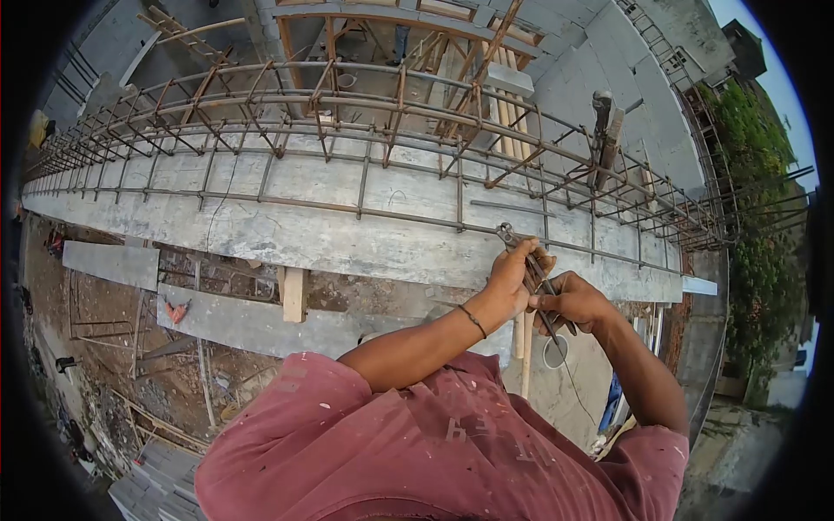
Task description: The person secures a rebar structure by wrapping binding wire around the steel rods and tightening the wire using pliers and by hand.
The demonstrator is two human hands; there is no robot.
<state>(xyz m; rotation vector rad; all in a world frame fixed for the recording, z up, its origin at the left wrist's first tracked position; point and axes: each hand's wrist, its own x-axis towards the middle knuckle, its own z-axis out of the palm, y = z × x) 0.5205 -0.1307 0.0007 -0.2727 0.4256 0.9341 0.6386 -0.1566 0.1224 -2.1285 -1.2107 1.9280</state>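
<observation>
The left hand (512, 276) is closed round the pincers (507, 234), their head jutting past it; the right hand (575, 302) curls at their lower end (its hold I cannot tell)

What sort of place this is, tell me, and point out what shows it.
Most likely a building site: there is a long rebar cage, a bare block wall beyond it, and a pair of pincers.

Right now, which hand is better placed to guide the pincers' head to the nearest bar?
Probably the left hand: it sits close to the pincers' head, which appears beside the nearest bar. The right hand is lower, by the handles.
</observation>
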